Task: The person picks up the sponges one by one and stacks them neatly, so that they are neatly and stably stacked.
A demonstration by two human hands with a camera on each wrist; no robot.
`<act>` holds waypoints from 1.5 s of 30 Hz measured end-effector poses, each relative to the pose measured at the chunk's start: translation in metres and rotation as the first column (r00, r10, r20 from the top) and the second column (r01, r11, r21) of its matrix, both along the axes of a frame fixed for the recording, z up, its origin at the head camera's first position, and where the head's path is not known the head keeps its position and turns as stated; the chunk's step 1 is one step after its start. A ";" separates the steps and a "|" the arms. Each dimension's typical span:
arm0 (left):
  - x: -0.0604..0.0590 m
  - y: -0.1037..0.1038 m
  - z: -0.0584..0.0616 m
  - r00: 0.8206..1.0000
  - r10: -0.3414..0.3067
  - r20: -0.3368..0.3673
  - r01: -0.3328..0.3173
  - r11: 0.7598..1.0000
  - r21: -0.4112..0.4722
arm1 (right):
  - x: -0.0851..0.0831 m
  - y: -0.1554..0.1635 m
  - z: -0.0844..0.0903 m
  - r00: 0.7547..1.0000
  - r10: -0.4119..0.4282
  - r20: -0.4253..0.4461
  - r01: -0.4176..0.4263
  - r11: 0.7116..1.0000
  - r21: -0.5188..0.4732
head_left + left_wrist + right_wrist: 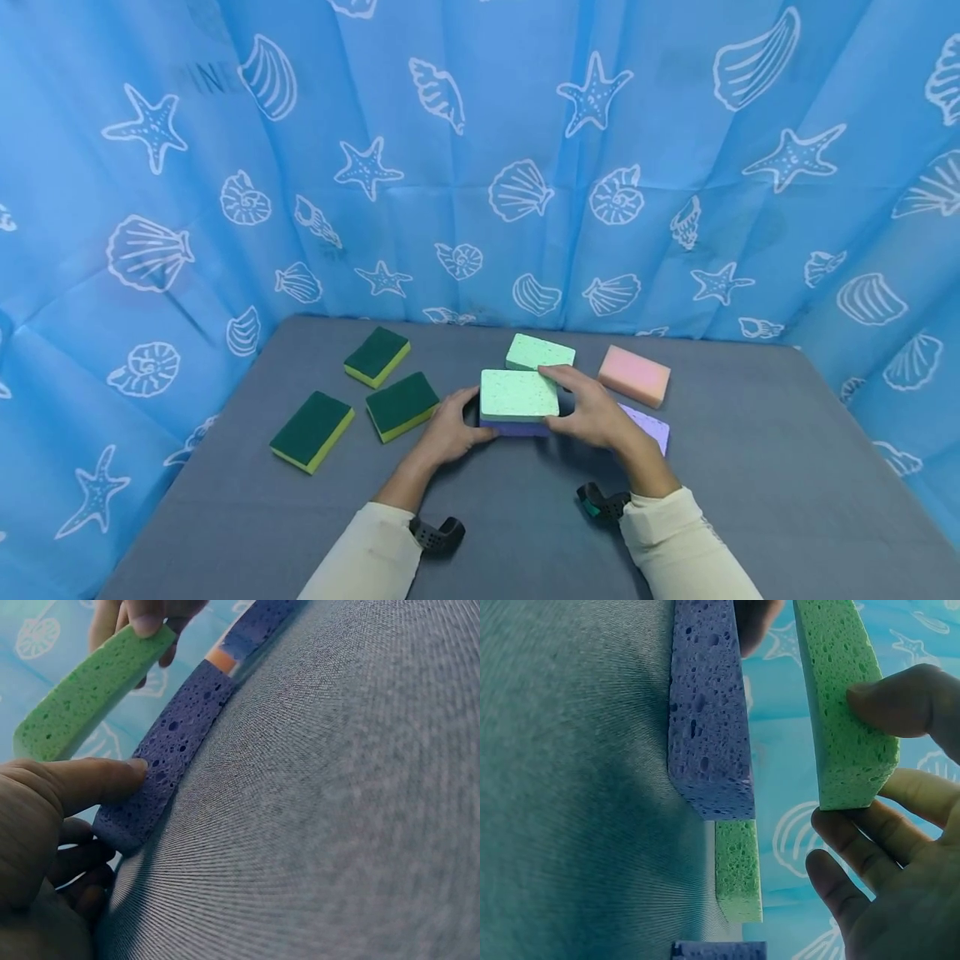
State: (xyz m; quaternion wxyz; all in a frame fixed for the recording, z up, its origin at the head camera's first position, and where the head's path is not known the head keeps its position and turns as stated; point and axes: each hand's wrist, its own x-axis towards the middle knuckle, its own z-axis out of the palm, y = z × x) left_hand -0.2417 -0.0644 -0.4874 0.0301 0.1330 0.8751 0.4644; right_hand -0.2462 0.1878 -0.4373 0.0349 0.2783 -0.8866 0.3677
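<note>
Now two hands work on a green sponge over a purple one

From the head view, the right hand point(592, 408) pinches the green sponge point(519, 393) at its right edge and holds it just above the purple sponge point(517, 427), likely so the two line up. The left hand point(450, 429) rests its fingers against the purple sponge's left side, maybe to keep it from sliding on the gray table point(750, 467). Another green sponge point(540, 352), a pink sponge point(634, 376) and a second purple sponge point(648, 427) lie close by. Three dark green scrub sponges point(375, 387) lie apart on the left.

From the left wrist view, a straight thumb point(90, 780) presses the purple sponge point(169, 757) at its end. The green sponge point(82, 694) is tilted up, not lying flat.

From the right wrist view, thumb and fingers point(900, 701) squeeze the green sponge point(840, 712), with a gap between it and the purple sponge point(705, 712)
</note>
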 end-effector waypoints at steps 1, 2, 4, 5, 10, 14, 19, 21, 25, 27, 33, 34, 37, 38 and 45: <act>0.000 -0.001 0.001 1.000 0.002 0.000 -0.002 1.000 0.000 | -0.001 -0.001 0.000 1.000 0.000 -0.002 0.000 1.000 0.004; 0.000 -0.001 0.001 1.000 0.002 0.000 -0.002 1.000 0.002 | -0.001 -0.001 -0.001 1.000 0.002 -0.006 -0.002 1.000 0.007; 0.000 -0.002 0.002 1.000 0.005 0.003 -0.005 1.000 0.002 | -0.003 -0.003 -0.002 1.000 0.004 -0.012 -0.004 1.000 0.014; -0.001 -0.003 0.002 1.000 0.005 0.003 -0.005 1.000 -0.002 | -0.003 -0.003 -0.003 1.000 0.007 -0.017 -0.006 1.000 0.019; -0.001 -0.004 0.004 1.000 0.008 0.010 -0.008 1.000 -0.012 | -0.006 -0.005 -0.006 1.000 0.012 -0.013 -0.012 1.000 0.029; -0.001 -0.004 0.006 1.000 0.013 0.016 -0.013 1.000 -0.011 | -0.007 -0.007 -0.008 1.000 0.016 0.004 -0.016 0.999 0.033; -0.002 -0.004 0.006 1.000 0.009 0.014 -0.009 1.000 -0.005 | -0.007 -0.008 -0.010 0.999 0.006 0.036 -0.008 0.998 0.064; -0.002 -0.003 0.005 1.000 0.008 0.009 -0.008 1.000 -0.006 | -0.007 -0.008 -0.010 0.999 -0.001 0.046 -0.002 0.997 0.071; -0.002 -0.003 0.003 1.000 0.006 -0.001 -0.006 1.000 -0.009 | -0.006 -0.008 -0.010 0.999 -0.005 0.050 0.001 0.997 0.078; -0.002 -0.002 0.002 1.000 0.008 -0.003 -0.008 1.000 -0.011 | -0.005 -0.007 -0.011 0.999 -0.007 0.054 0.003 0.996 0.084; -0.002 -0.001 0.002 1.000 0.019 0.001 -0.019 1.000 -0.010 | -0.005 -0.006 -0.012 0.998 -0.014 0.058 0.008 0.995 0.094; -0.002 -0.001 0.002 1.000 0.019 0.001 -0.019 1.000 -0.009 | -0.005 -0.006 -0.012 0.998 -0.013 0.058 0.007 0.996 0.094; -0.001 0.000 0.002 1.000 0.018 0.003 -0.018 1.000 -0.012 | -0.004 -0.006 -0.012 0.998 -0.012 0.063 0.006 0.996 0.093; -0.001 0.000 0.002 1.000 0.018 0.003 -0.018 1.000 -0.013 | -0.005 -0.005 -0.012 0.998 -0.012 0.064 0.006 0.996 0.092; 0.000 0.000 0.001 1.000 0.014 0.003 -0.014 1.000 -0.021 | -0.004 -0.004 -0.015 0.999 -0.001 0.051 -0.003 0.996 0.085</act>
